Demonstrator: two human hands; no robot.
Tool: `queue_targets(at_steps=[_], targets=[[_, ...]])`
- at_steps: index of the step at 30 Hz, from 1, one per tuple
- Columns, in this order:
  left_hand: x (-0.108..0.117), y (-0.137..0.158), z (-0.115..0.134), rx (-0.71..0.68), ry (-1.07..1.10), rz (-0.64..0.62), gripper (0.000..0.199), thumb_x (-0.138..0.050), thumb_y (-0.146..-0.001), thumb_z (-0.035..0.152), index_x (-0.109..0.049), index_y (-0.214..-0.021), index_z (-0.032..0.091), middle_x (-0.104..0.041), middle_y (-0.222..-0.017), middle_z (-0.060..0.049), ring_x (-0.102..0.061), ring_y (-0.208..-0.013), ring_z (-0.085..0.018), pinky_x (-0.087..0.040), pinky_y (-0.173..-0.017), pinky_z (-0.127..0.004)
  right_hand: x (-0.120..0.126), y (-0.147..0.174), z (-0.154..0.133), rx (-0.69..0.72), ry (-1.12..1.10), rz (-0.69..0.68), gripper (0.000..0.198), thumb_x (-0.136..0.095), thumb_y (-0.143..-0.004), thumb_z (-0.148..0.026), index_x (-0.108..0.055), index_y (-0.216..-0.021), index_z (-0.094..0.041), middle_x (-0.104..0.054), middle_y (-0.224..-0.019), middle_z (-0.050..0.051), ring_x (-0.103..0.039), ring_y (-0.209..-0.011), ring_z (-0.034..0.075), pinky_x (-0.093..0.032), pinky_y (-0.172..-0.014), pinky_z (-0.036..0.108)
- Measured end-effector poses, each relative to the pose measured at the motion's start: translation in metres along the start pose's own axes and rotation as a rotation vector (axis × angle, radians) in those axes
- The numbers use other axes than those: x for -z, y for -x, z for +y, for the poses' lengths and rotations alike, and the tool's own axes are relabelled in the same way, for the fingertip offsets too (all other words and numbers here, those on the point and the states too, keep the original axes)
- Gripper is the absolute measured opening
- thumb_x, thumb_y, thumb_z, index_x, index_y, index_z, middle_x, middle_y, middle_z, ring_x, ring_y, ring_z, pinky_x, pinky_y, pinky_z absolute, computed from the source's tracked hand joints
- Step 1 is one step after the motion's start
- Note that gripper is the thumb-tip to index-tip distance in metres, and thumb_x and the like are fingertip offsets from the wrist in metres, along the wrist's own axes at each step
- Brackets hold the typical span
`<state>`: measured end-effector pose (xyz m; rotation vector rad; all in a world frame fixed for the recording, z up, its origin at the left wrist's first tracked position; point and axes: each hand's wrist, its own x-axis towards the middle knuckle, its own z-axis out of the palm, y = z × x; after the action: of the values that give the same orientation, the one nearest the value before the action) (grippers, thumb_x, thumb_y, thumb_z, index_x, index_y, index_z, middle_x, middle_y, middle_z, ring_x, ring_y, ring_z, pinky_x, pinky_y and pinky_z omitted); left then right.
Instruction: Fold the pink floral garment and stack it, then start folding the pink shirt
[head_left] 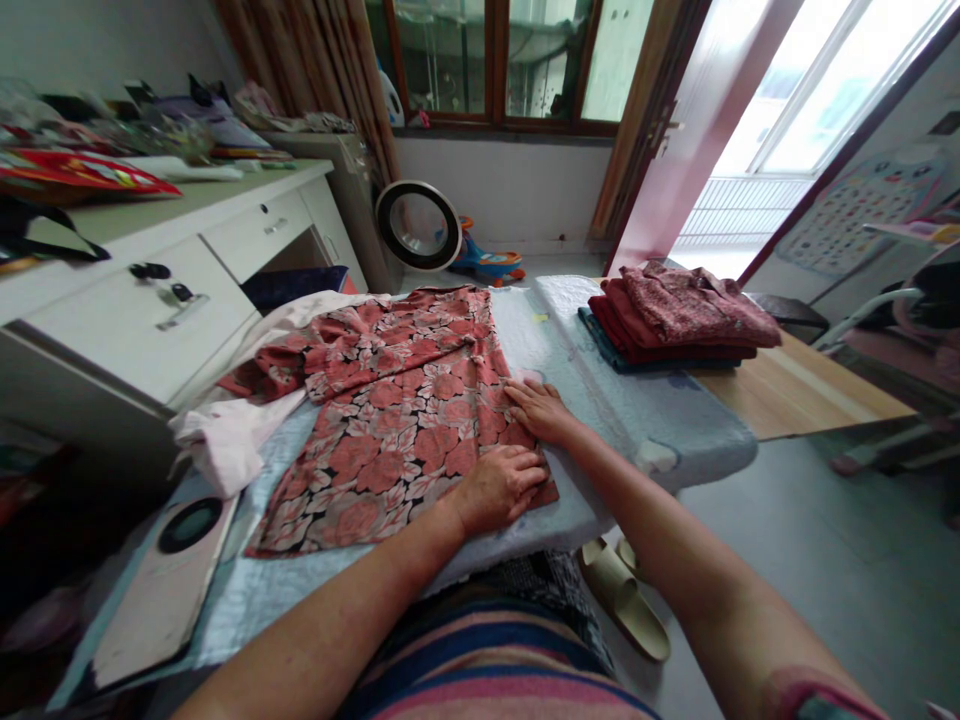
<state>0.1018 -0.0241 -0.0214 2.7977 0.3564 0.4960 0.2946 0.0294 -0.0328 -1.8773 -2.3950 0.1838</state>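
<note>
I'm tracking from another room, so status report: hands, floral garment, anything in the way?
Left hand, right hand: both resting on floral garment. Garment spread out, partly over pale cloth. No obstruction seen on it; folded stack sits apart.

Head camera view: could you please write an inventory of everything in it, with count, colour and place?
Floral garment: 1, red and grey, spread centrally
Cover: 1, light blue, beneath it
White cloth: at least 1, left of garment
Folded stack: 1, reds and dark teal, right
Flat item: 1, pale with dark disc, lower left
Wooden top: 1, tan, right
Slippers: 2, pale green, floor
Desk: 1, white, left; clutter too blurred to count
Round-framed thing: 1, black and white, back
Toy: 1, blue-orange, back floor
Curtains: 2, brown, beside window
Window: 1, brown-framed, back
Door: 1, pinkish, open, back right
Chart: 1, pale, right
Left hand: 1, bare, on garment
Right hand: 1, bare, at garment's right edge
</note>
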Motion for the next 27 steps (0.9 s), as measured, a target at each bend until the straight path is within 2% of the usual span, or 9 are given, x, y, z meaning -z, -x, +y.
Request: queue_targets(at_steps=[5,10,20,24,27], targets=[[0.001,0.000,0.000,0.007,0.009,-0.004,0.028,-0.050,-0.095,0.026,-0.066,-0.118,0.022,-0.067,-0.125,-0.007,-0.059,-0.115,-0.021,-0.046,-0.103,-0.038,0.004,-0.030,0.003,-0.040,0.003,-0.006,0.053,-0.034,-0.102,-0.036,-0.039,-0.153,-0.025,-0.033,-0.162,0.002,-0.029,-0.147,0.029,-0.025,-0.116,0.047],[0.001,0.000,0.001,0.007,0.020,-0.004,0.027,-0.051,-0.095,0.025,-0.066,-0.118,0.021,-0.068,-0.125,-0.006,-0.058,-0.116,-0.021,-0.044,-0.105,-0.037,0.001,-0.032,0.002,-0.046,0.008,0.028,0.053,-0.032,-0.102,-0.037,-0.039,-0.153,-0.024,-0.034,-0.162,0.002,-0.030,-0.146,0.030,-0.025,-0.115,0.050],[0.001,0.001,0.003,0.013,0.040,0.028,0.025,-0.054,-0.094,0.025,-0.066,-0.116,0.021,-0.068,-0.124,-0.006,-0.058,-0.116,-0.021,-0.044,-0.105,-0.038,-0.003,0.020,-0.008,0.019,0.009,0.044,0.051,-0.037,-0.102,-0.037,-0.042,-0.152,-0.024,-0.034,-0.161,0.003,-0.029,-0.147,0.029,-0.025,-0.117,0.048],[0.003,0.001,0.006,0.002,0.049,0.028,0.020,-0.052,-0.095,0.025,-0.067,-0.106,0.020,-0.068,-0.115,-0.007,-0.059,-0.111,-0.021,-0.046,-0.103,-0.037,0.002,0.044,-0.015,0.027,-0.004,0.006,0.052,-0.036,-0.102,-0.035,-0.041,-0.153,-0.024,-0.032,-0.162,0.003,-0.026,-0.149,0.029,-0.022,-0.119,0.051],[0.004,0.004,0.008,0.058,0.036,0.051,0.014,-0.053,-0.093,0.025,-0.065,-0.100,0.020,-0.065,-0.114,-0.008,-0.057,-0.112,-0.023,-0.046,-0.103,-0.039,0.004,0.062,-0.018,0.037,-0.026,-0.016,0.052,-0.036,-0.103,-0.035,-0.039,-0.154,-0.024,-0.031,-0.163,0.004,-0.024,-0.150,0.030,-0.023,-0.118,0.052]])
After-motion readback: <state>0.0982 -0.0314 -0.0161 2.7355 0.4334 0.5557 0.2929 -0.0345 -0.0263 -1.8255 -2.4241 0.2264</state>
